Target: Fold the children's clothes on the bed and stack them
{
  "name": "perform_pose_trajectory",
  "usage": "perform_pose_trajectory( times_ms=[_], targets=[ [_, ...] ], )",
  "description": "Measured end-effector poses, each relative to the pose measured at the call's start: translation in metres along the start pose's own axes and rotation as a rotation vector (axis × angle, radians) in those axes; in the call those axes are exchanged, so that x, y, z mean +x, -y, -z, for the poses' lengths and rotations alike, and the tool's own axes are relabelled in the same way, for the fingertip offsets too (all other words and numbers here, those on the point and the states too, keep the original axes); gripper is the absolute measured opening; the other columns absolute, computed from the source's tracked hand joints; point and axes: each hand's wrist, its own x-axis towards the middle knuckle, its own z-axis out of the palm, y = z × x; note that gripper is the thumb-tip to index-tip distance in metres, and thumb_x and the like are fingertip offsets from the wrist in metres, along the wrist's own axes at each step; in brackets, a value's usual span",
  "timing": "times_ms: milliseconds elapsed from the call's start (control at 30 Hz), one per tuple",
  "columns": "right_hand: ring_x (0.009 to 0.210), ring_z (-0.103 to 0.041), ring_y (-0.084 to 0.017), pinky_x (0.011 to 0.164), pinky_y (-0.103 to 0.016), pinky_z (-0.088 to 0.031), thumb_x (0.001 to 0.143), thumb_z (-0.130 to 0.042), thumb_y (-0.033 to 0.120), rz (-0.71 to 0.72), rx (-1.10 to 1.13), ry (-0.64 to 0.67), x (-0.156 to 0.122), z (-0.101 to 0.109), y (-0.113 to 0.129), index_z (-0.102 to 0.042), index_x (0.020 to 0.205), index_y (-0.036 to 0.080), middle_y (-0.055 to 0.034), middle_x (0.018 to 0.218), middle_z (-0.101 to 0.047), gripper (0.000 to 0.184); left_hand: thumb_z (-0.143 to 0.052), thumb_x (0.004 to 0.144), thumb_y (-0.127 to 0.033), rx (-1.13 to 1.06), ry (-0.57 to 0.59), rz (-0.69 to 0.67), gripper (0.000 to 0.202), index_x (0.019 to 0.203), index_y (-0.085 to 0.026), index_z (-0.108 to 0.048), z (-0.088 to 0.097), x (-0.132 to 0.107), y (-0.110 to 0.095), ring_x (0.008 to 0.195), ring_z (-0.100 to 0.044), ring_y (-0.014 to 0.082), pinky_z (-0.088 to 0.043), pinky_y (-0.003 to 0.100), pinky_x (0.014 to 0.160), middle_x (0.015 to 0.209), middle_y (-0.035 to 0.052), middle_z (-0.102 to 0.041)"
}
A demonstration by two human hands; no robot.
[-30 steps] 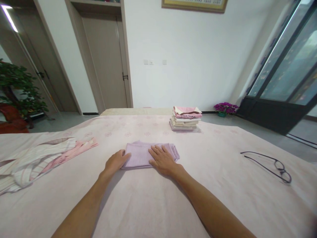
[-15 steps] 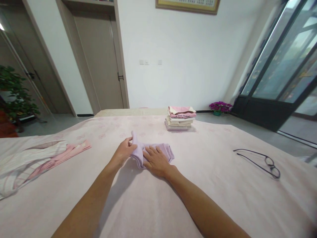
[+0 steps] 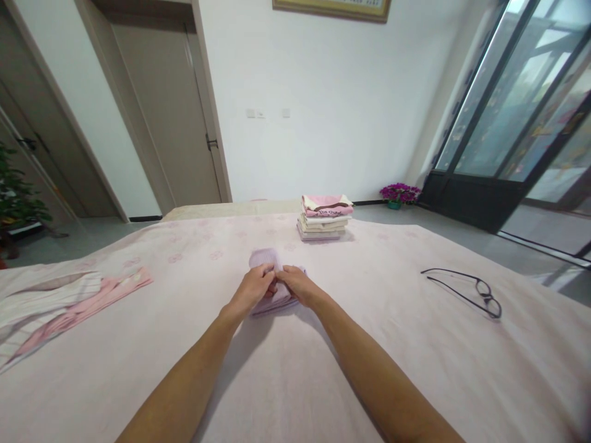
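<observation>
A small lilac folded cloth (image 3: pixel 265 258) lies in the middle of the pink bed cover (image 3: pixel 286 369). My left hand (image 3: pixel 252 289) grips its left part, fingers curled over the fabric. My right hand (image 3: pixel 298 285) meets it from the right, fingers closed on the same cloth. The two hands touch over the bundle and hide most of it; only its far top and lower edge show.
A stack of folded clothes (image 3: pixel 323 217) stands at the far side of the bed. Unfolded striped and pink garments (image 3: pixel 60 301) lie at the left. A pair of glasses (image 3: pixel 466 290) rests at the right. Door, plant and glass doors lie beyond.
The cloth lay flat under both palms, then my left hand lifted its left edge over to the right. Now both hands are closed together on the smaller bundle.
</observation>
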Motion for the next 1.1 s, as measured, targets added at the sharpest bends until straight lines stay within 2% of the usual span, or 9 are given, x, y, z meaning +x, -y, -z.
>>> perform_pose_trajectory(
  times_ms=[67,167,300,433,667,767,867,967,1100],
  targets=[
    [0.048,-0.043,-0.01,0.047,-0.022,-0.031,0.08,-0.059,0.033,0.027,-0.192,-0.071,0.001,0.004,0.002,-0.057,0.08,0.018,0.0051,0.057,-0.05,0.016,-0.044,0.091,-0.022,0.183,-0.157,-0.106,0.039,0.125,-0.019,-0.063,0.003,-0.002,0.004,0.083,-0.068,0.0184,-0.054,0.031,0.078,0.093,0.0063,-0.071],
    [0.055,-0.05,-0.012,0.052,-0.023,-0.035,0.077,-0.06,0.029,0.106,-0.49,-0.125,0.0,0.012,0.007,-0.06,0.085,0.017,0.002,0.065,-0.058,0.014,-0.044,0.092,-0.022,0.524,-0.356,-0.318,0.04,0.127,-0.019,-0.062,0.005,-0.002,0.016,0.115,-0.059,0.0241,-0.043,0.04,0.104,0.121,0.011,-0.066],
    [0.086,-0.064,-0.021,0.072,-0.027,-0.044,0.076,-0.067,0.037,0.151,-0.807,-0.214,-0.002,0.02,0.012,-0.066,0.109,0.016,-0.0089,0.099,-0.071,0.04,-0.042,0.097,-0.031,0.759,-0.286,-0.361,0.046,0.14,-0.017,-0.051,-0.007,0.003,0.034,0.141,-0.037,0.03,-0.029,0.049,0.115,0.15,0.0135,-0.046],
    [0.1,-0.065,-0.024,0.082,-0.029,-0.045,0.076,-0.069,0.042,0.081,-0.88,-0.237,-0.003,0.029,0.013,-0.061,0.129,0.017,-0.0103,0.113,-0.07,0.06,-0.033,0.101,-0.038,0.828,-0.198,-0.314,0.052,0.146,-0.016,-0.044,-0.022,0.007,0.035,0.145,-0.03,0.0332,-0.027,0.052,0.115,0.156,0.016,-0.036],
    [0.098,-0.066,-0.02,0.083,-0.026,-0.045,0.082,-0.062,0.035,0.047,-0.88,-0.308,0.003,0.049,0.011,-0.062,0.129,0.017,-0.0076,0.108,-0.072,0.051,-0.03,0.101,-0.04,0.931,-0.165,-0.311,0.053,0.147,-0.018,-0.045,-0.036,0.008,0.019,0.143,-0.033,0.0351,-0.024,0.056,0.115,0.154,0.0153,-0.041],
    [0.104,-0.064,-0.023,0.085,-0.028,-0.044,0.086,-0.056,0.042,-0.004,-0.954,-0.389,0.006,0.062,0.005,-0.061,0.129,0.016,-0.0124,0.117,-0.069,0.051,-0.029,0.1,-0.04,0.944,-0.195,-0.311,0.053,0.146,-0.019,-0.047,-0.042,0.008,0.02,0.143,-0.033,0.035,-0.022,0.057,0.115,0.153,0.015,-0.042],
    [0.104,-0.064,-0.025,0.084,-0.03,-0.043,0.091,-0.048,0.048,-0.079,-1.001,-0.371,0.008,0.073,-0.003,-0.069,0.113,0.015,-0.016,0.115,-0.069,0.045,-0.032,0.1,-0.041,0.904,-0.213,-0.306,0.052,0.143,-0.019,-0.049,-0.048,0.01,0.019,0.143,-0.031,0.0355,-0.018,0.057,0.116,0.152,0.0154,-0.043],
    [0.092,-0.066,-0.024,0.078,-0.03,-0.043,0.093,-0.045,0.048,-0.104,-0.974,-0.278,0.011,0.078,-0.009,-0.073,0.091,0.015,-0.015,0.098,-0.073,0.043,-0.036,0.098,-0.041,0.847,-0.225,-0.319,0.051,0.142,-0.02,-0.051,-0.053,0.013,0.019,0.143,-0.032,0.0362,-0.015,0.058,0.117,0.15,0.0156,-0.046],
    [0.082,-0.066,-0.024,0.073,-0.031,-0.043,0.093,-0.043,0.052,-0.104,-0.898,-0.276,0.014,0.076,-0.012,-0.071,0.082,0.016,-0.0129,0.079,-0.072,0.046,-0.036,0.098,-0.041,0.76,-0.233,-0.339,0.052,0.143,-0.02,-0.049,-0.06,0.015,0.02,0.145,-0.027,0.0371,-0.009,0.061,0.117,0.15,0.0164,-0.046]
  ],
)
